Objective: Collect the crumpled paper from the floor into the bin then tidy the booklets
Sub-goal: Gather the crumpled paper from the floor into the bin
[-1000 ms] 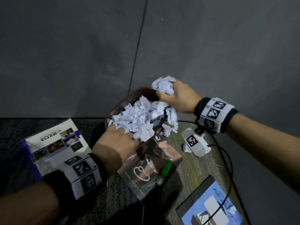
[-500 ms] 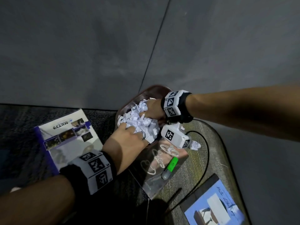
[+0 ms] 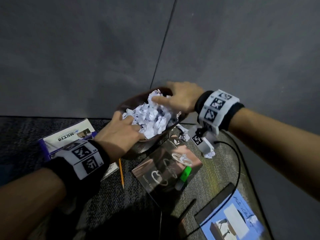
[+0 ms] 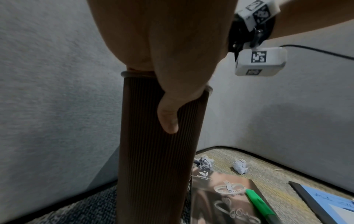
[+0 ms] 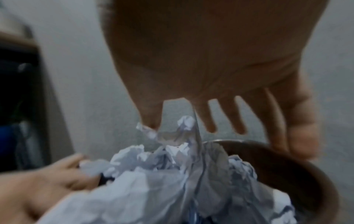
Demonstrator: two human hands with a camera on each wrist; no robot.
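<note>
A brown ribbed bin (image 3: 149, 144) stands on the carpet by the grey wall, heaped with crumpled white paper (image 3: 152, 116). My left hand (image 3: 128, 129) lies over the near rim. Its straight fingers press on the paper, and its thumb (image 4: 168, 119) runs down the outside wall (image 4: 157, 166). My right hand (image 3: 166, 96) hovers over the heap with its fingers spread (image 5: 210, 121) and holds nothing; the thumb touches the top wad. Two loose paper wads (image 3: 184, 134) (image 3: 209, 154) lie on the floor right of the bin. A brown jewellery booklet (image 3: 161, 163) lies in front.
A green marker (image 3: 184, 175) rests on the brown booklet. A white and purple booklet (image 3: 69, 137) lies left of the bin, and a blue one (image 3: 232, 220) at the lower right. A pencil (image 3: 121, 172) and a black cable (image 3: 239, 163) cross the carpet.
A second ago my right hand gripped a paper wad, then pushed it down into the bin. Now it has lifted off with its fingers spread. My left hand stayed on the rim.
</note>
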